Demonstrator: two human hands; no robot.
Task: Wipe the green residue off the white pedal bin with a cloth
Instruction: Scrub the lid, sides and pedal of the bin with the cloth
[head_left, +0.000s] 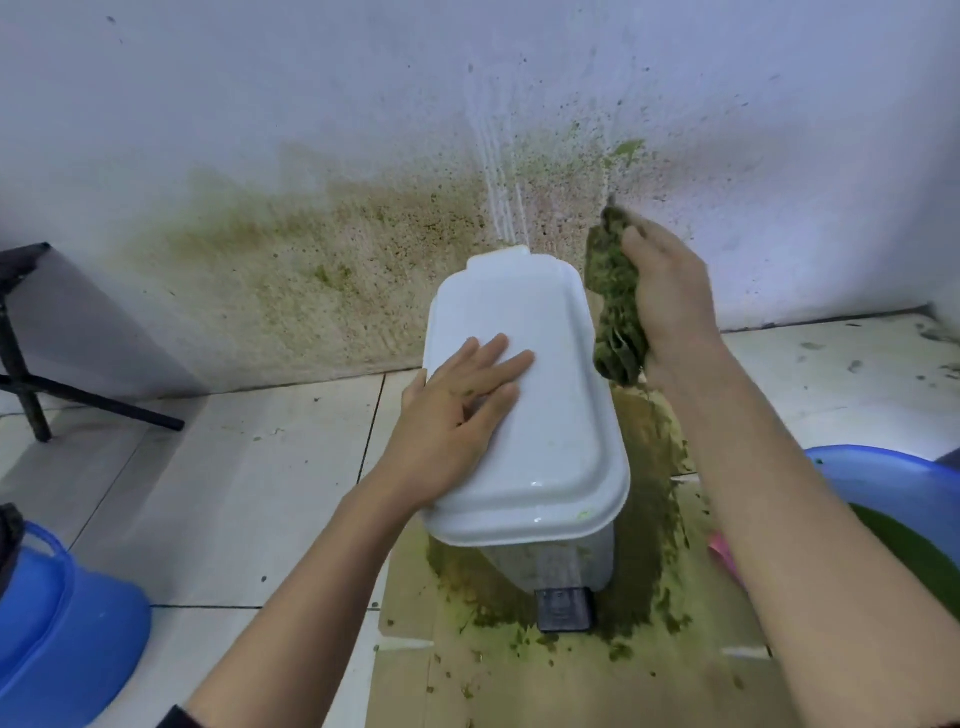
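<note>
The white pedal bin (545, 415) stands upright in the middle on a sheet of cardboard, its lid closed and mostly clean, with a small green spot near the lid's front right corner. Its dark pedal (564, 608) sticks out at the bottom front. My left hand (462, 415) lies flat on the left side of the lid, fingers spread. My right hand (670, 296) is raised beside the bin's far right corner and grips a bunched cloth (615, 306) soaked green, which hangs down clear of the lid. Faint green specks show on the bin's front wall.
Green sludge covers the cardboard (649, 665) around the bin's base and spatters the white wall (363, 249) behind. A blue basin (904, 499) with green water sits at right, a blue container (62, 634) at lower left, a black stand leg (31, 374) at far left.
</note>
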